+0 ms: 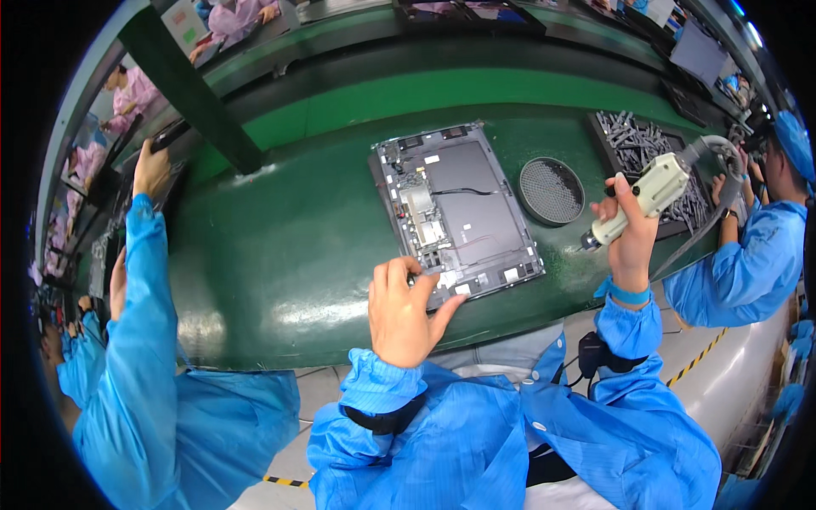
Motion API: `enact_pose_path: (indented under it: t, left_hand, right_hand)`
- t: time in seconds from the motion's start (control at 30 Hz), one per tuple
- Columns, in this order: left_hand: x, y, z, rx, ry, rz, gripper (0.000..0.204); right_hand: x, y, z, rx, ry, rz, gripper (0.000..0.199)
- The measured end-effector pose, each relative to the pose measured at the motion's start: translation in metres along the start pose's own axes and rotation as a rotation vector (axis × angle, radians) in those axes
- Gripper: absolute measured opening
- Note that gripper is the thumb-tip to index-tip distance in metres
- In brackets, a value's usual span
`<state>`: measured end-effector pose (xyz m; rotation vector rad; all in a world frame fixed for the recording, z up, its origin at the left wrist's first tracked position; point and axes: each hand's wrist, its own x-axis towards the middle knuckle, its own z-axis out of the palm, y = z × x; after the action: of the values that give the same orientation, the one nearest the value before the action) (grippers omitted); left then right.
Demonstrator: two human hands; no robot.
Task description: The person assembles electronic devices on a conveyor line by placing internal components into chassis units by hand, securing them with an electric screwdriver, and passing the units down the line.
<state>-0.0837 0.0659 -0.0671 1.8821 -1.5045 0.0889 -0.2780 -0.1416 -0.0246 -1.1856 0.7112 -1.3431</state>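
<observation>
An opened tablet-like device (463,208) lies flat on the green conveyor belt (280,246), its dark inner plate and circuit boards showing. My left hand (401,310) rests on the near left corner of the device, fingers spread over its edge. My right hand (631,234) is closed around a cream electric screwdriver (650,194), held to the right of the device with its tip pointing down-left, above the belt. A grey cable runs from the screwdriver's top.
A round black mesh dish (551,190) sits right of the device. A black tray of small parts (650,157) lies beyond. A person in a blue coat (161,365) works at my left, another person (748,255) at my right. A dark green post (191,89) crosses the belt.
</observation>
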Motion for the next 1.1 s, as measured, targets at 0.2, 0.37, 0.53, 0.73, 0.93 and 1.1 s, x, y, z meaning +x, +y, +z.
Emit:
enact_pose_path:
  t: [0.2, 0.37, 0.53, 0.73, 0.93, 1.1]
  left_hand:
    - [0.026, 0.018, 0.01, 0.251, -0.09, -0.183, 0.079]
    - [0.028, 0.012, 0.013, 0.207, -0.109, -0.224, 0.091]
    - [-0.005, -0.009, -0.002, 0.145, -0.069, -0.385, 0.074]
    - [-0.012, -0.016, 0.011, -0.028, -0.144, -0.486, 0.052]
    - [-0.023, -0.019, 0.02, -0.204, -0.081, -0.512, 0.034]
    - [-0.028, -0.015, -0.008, -0.393, 0.011, -0.588, 0.029]
  right_hand:
    - [0.015, 0.016, -0.032, -0.261, 0.113, 0.002, 0.025]
    - [0.014, 0.038, -0.076, -0.468, -0.015, -0.017, 0.031]
    - [-0.018, 0.03, -0.091, -0.732, -0.038, -0.174, 0.024]
    - [-0.051, 0.051, -0.054, -0.508, -0.426, 0.331, 0.029]
    - [-0.048, 0.061, -0.03, -0.563, -0.639, 0.493, 0.03]
    - [-0.069, 0.045, -0.005, -0.36, -0.576, 0.565, 0.035]
